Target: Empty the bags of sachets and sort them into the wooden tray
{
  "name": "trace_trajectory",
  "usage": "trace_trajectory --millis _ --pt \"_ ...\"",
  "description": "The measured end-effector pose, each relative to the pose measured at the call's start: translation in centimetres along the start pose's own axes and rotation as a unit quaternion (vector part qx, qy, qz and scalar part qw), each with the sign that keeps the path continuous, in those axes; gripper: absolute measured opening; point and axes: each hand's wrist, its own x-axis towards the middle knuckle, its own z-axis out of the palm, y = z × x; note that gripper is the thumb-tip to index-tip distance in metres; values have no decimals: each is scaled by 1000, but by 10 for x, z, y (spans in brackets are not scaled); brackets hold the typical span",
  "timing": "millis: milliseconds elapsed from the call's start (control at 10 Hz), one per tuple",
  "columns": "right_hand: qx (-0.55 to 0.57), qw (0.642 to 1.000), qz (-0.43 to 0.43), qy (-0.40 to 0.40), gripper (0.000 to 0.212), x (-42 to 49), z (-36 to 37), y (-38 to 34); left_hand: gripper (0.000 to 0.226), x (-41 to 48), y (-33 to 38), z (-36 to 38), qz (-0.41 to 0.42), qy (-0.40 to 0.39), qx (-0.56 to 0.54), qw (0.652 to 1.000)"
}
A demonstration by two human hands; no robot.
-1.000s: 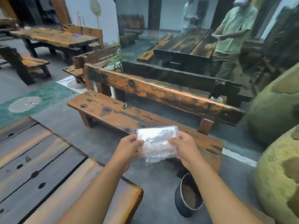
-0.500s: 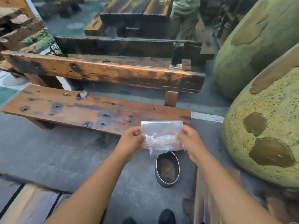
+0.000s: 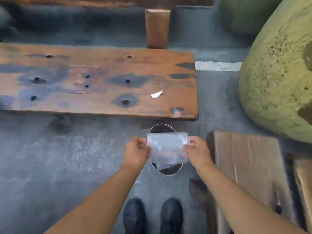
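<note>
Fingers [image 3: 141, 142] on crinkled clear plastic bag [image 3: 167, 147]

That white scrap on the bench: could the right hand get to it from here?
Probably, once freed: the right hand is pinching the clear bag with the left hand. Nothing stands between it and the white scrap on the bench.

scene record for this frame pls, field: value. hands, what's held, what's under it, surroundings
left hand: pinching left edge of the bag
right hand: pinching right edge of the bag
held item: clear plastic bag, looks empty, stretched between both hands
below bag: round metal bin on the floor, mostly hidden
ahead: worn wooden bench, small white scrap on it
right side: flat brown cardboard, mottled green boulder
wooden tray: not in view
</note>
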Motion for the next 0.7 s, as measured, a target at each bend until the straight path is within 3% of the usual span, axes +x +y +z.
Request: trace_trajectory --millis 100,200,300,400,500,700 --pt "-31 999 13 7 16 45 28 54 21 51 -51 27 12 -22 61 998" --pt "-72 997 12 -10 27 77 45 88 15 89 -86 43 26 -24 109 993" --pt "-120 993 9 -14 23 98 56 107 19 114 -111 48 25 -23 146 989" --pt "-216 976 5 -30 3 99 58 116 31 124 -128 47 37 -32 196 979" --pt "-253 965 5 -70 33 90 55 117 28 119 -130 44 41 -51 212 975" --pt "-298 945 -31 -132 22 35 31 62 22 72 -91 23 89 -118 266 953"
